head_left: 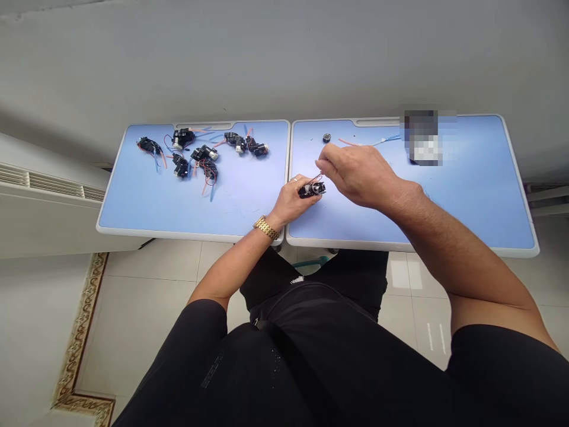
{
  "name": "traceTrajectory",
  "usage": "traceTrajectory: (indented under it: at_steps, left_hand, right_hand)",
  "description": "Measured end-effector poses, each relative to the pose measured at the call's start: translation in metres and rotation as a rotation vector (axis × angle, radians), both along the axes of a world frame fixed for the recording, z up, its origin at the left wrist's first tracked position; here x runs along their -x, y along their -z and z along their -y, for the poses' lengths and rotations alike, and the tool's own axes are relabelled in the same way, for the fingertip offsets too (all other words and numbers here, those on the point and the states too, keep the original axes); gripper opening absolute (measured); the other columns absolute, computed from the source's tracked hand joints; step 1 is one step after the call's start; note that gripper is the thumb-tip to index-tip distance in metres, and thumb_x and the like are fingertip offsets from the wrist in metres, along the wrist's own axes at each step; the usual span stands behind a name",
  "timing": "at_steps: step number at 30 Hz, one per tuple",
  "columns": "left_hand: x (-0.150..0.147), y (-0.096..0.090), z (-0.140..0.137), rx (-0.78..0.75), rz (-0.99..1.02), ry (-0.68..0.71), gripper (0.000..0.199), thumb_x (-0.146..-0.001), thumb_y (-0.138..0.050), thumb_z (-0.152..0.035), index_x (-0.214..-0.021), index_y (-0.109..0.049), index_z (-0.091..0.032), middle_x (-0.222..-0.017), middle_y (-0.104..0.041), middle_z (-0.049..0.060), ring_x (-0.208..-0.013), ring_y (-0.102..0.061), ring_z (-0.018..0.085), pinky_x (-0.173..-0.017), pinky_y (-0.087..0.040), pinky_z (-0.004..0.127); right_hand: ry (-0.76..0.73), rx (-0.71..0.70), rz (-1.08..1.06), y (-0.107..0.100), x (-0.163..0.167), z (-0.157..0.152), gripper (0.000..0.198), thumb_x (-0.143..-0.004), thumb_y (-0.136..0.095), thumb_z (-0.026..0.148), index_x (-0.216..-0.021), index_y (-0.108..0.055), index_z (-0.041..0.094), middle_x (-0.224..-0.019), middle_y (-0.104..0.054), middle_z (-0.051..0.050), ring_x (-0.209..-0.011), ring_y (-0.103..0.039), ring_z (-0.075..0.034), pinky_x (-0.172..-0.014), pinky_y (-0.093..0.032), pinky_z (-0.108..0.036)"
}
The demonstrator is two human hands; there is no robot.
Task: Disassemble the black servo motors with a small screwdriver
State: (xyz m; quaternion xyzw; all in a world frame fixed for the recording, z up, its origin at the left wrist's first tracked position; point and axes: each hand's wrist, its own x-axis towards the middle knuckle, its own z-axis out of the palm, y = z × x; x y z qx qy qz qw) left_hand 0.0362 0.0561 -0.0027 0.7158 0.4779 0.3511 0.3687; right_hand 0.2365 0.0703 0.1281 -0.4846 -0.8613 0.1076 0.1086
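My left hand, with a ring on one finger and a gold watch at the wrist, is closed round a small black part with a round opening on its right end. Thin reddish wires rise from the part toward my right hand. That hand is above and to the right, its fingers pinched together at the wire ends; the fingertips are partly hidden. Behind it lies a small black round piece. A reddish and blue strand lies farther right, partly covered by my right hand.
On the left table lie several similar black assemblies with orange and blue strands. A blurred-out object stands at the back of the right table. A narrow gap parts the tables, and a grey wall rises behind them.
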Motion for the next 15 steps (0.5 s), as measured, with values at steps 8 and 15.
traceTrajectory:
  at_steps: [8, 15]
  left_hand:
    - [-0.0007, -0.0001, -0.0019, -0.001, -0.014, -0.009, 0.023, -0.092, -0.085, -0.019, -0.114, -0.078, -0.022, -0.111, -0.076, 0.004, -0.105, -0.072, 0.021, -0.099, -0.057, 0.034]
    - [-0.0002, -0.0011, -0.0007, -0.022, -0.056, -0.01, 0.025, -0.093, -0.084, -0.019, -0.116, -0.078, -0.022, -0.11, -0.076, 0.003, -0.103, -0.072, 0.02, -0.097, -0.057, 0.033]
  right_hand:
    - [-0.044, -0.001, -0.143, 0.0021, -0.0021, 0.0022, 0.026, -0.11, -0.053, 0.039, -0.126, -0.067, 0.025, -0.097, -0.078, -0.009, -0.091, -0.068, -0.03, -0.08, -0.048, -0.042]
    - [-0.034, 0.024, -0.121, 0.0031, -0.0036, 0.0026, 0.024, -0.112, -0.046, 0.034, -0.122, -0.066, 0.025, -0.089, -0.075, -0.007, -0.082, -0.065, -0.028, -0.075, -0.045, -0.041]
